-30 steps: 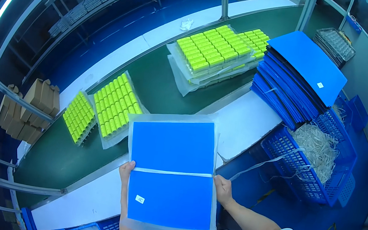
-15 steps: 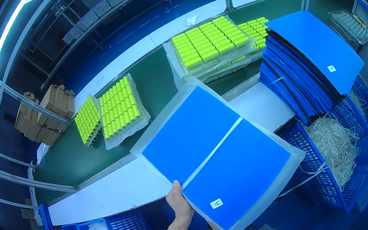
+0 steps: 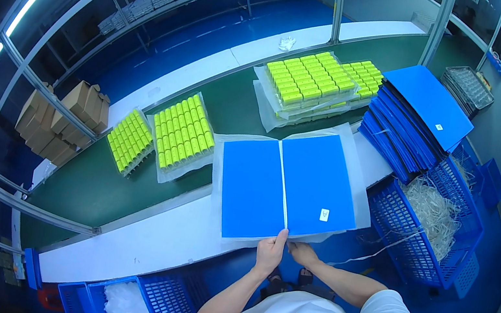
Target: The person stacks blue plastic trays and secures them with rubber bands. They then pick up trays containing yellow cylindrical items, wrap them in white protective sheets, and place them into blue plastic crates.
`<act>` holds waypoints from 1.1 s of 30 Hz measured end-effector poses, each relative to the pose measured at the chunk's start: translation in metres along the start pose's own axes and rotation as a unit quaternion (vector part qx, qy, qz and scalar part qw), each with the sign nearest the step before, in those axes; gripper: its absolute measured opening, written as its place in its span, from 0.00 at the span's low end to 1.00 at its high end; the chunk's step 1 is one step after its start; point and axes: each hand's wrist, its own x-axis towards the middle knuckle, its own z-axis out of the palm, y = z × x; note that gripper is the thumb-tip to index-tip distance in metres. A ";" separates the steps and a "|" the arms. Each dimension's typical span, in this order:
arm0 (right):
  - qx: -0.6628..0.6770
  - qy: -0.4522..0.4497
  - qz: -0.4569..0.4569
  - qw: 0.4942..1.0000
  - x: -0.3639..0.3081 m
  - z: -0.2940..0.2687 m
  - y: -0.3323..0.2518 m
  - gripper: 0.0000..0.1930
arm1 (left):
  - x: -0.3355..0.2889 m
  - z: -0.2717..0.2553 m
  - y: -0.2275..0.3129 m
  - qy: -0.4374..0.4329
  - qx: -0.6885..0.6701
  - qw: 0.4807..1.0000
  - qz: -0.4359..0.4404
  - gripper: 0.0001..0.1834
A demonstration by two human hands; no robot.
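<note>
A blue plastic sheet [image 3: 253, 183] with a small white label lies over a wider translucent liner, a white strap [image 3: 285, 185] running across its middle. My left hand [image 3: 270, 251] grips the near edge of this strapped bundle, thumb on top where the strap crosses. Close to it, below the same edge, my right hand [image 3: 303, 254] has its fingers curled in; their tips are partly hidden, and what they hold cannot be made out. The bundle's far part is over the white ledge beside the green belt. Whether it rests there I cannot tell.
Trays of yellow-green cylinders [image 3: 181, 132] sit on the green belt [image 3: 80, 179], with more stacked trays [image 3: 308, 80] farther off. Right of the bundle are piled blue sheets [image 3: 429, 103] and a blue crate [image 3: 413, 228] of loose straps. Brown cartons [image 3: 84, 107] stand left; another blue crate [image 3: 165, 303] is near.
The strapped bundle has swung level and sits lower over the ledge, its near edge turned toward me. My right hand, hidden behind it before, now shows at the near edge beside my left.
</note>
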 end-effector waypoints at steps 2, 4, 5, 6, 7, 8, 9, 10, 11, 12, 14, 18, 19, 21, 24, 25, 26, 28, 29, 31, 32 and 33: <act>-0.196 -0.069 -0.101 0.973 -0.046 -0.051 -0.057 0.20 | 0.007 -0.010 0.001 0.011 -0.011 1.000 0.007 0.35; -0.280 -0.244 -0.204 0.906 -0.101 -0.111 -0.134 0.20 | 0.012 -0.018 -0.008 0.015 -0.023 1.000 0.005 0.36; -0.318 -0.330 -0.250 0.853 -0.116 -0.139 -0.171 0.20 | 0.012 -0.019 -0.013 0.007 -0.029 1.000 0.003 0.35; -0.325 -0.328 -0.316 0.829 -0.113 -0.161 -0.202 0.19 | 0.011 -0.022 -0.018 0.005 -0.033 0.999 -0.002 0.35; -0.331 -0.328 -0.386 0.796 -0.100 -0.178 -0.233 0.19 | 0.009 -0.027 -0.025 0.010 -0.034 0.999 -0.007 0.34; -0.345 -0.252 -0.425 0.798 -0.072 -0.191 -0.255 0.18 | 0.009 -0.020 -0.047 0.034 -0.051 0.998 0.008 0.35; -0.315 -0.207 -0.437 0.817 -0.023 -0.207 -0.258 0.18 | 0.008 -0.020 -0.039 0.014 -0.048 0.999 -0.007 0.35; -0.342 -0.147 -0.338 0.864 -0.004 -0.229 -0.282 0.17 | 0.005 -0.023 -0.024 0.000 -0.048 0.999 -0.024 0.35; -0.287 -0.103 -0.316 0.898 0.049 -0.242 -0.257 0.17 | 0.005 -0.019 -0.013 -0.024 -0.048 0.998 -0.038 0.35; -0.262 -0.085 -0.293 0.916 0.075 -0.247 -0.243 0.17 | 0.004 -0.017 -0.013 -0.038 -0.102 0.991 -0.072 0.32; -0.199 -0.045 -0.306 0.930 0.107 -0.251 -0.224 0.19 | 0.003 -0.020 0.001 -0.020 -0.188 0.970 -0.153 0.30; -0.092 -0.141 -0.175 0.970 0.110 -0.254 -0.249 0.23 | 0.013 -0.042 0.091 0.041 -0.120 0.992 -0.003 0.25; -0.076 -0.186 -0.097 0.975 0.115 -0.261 -0.248 0.20 | 0.019 -0.033 0.131 0.039 0.003 0.994 0.099 0.24; -0.091 -0.265 -0.173 0.944 0.123 -0.271 -0.239 0.15 | 0.020 0.000 0.148 -0.034 0.390 0.861 0.323 0.18; -0.152 -0.268 -0.296 0.904 0.119 -0.282 -0.227 0.10 | 0.020 0.047 0.105 -0.175 0.539 0.791 0.232 0.15; -0.177 -0.249 -0.340 0.889 0.115 -0.282 -0.223 0.10 | 0.020 0.050 0.098 -0.180 0.513 0.814 0.206 0.15; -0.212 -0.200 -0.404 0.867 0.115 -0.284 -0.212 0.09 | 0.025 0.051 0.097 -0.191 0.486 0.833 0.185 0.16; -0.102 -0.066 -0.463 0.878 0.116 -0.271 -0.183 0.08 | 0.037 0.040 0.107 -0.124 0.303 0.928 0.177 0.18; -0.048 0.001 -0.490 0.870 0.114 -0.263 -0.176 0.08 | 0.052 0.031 0.105 -0.053 0.132 0.988 0.061 0.20; 0.012 0.032 -0.474 0.880 0.105 -0.259 -0.168 0.07 | 0.098 0.015 0.104 0.095 -0.051 0.994 0.011 0.23; 0.032 0.036 -0.469 0.882 0.101 -0.256 -0.170 0.07 | 0.120 0.009 0.096 0.127 0.080 0.988 0.046 0.22; 0.051 0.045 -0.462 0.884 0.099 -0.256 -0.168 0.07 | 0.131 0.013 0.102 0.108 0.196 0.971 0.081 0.22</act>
